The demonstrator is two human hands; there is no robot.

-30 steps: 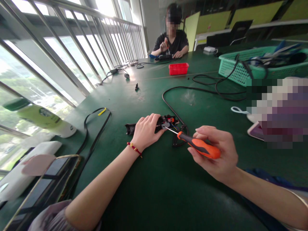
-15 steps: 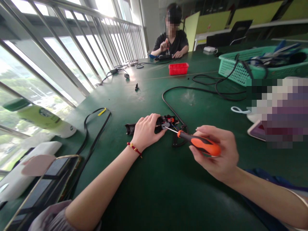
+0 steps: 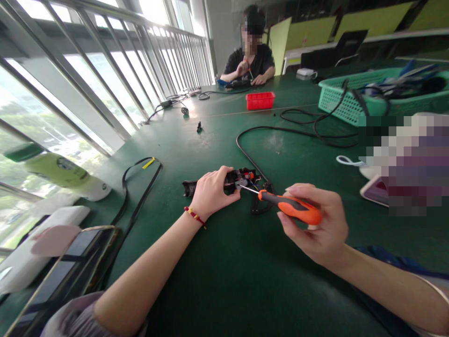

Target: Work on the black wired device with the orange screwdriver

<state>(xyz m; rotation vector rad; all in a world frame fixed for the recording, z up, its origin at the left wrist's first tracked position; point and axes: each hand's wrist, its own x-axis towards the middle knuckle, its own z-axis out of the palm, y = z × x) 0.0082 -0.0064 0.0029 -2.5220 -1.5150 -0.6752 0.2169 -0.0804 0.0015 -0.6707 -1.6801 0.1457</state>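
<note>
The right hand [image 3: 328,236] pinches a screwdriver [image 3: 298,208] pointing left at the device [image 3: 242,178]. The left hand [image 3: 212,192] clasps the device, long axis sideways.

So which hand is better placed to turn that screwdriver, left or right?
Probably the right hand: it grips the orange-and-black screwdriver, whose shaft points at the black device with exposed wires. The left hand seems occupied, lying over that device with its thumb on the near side.
</note>
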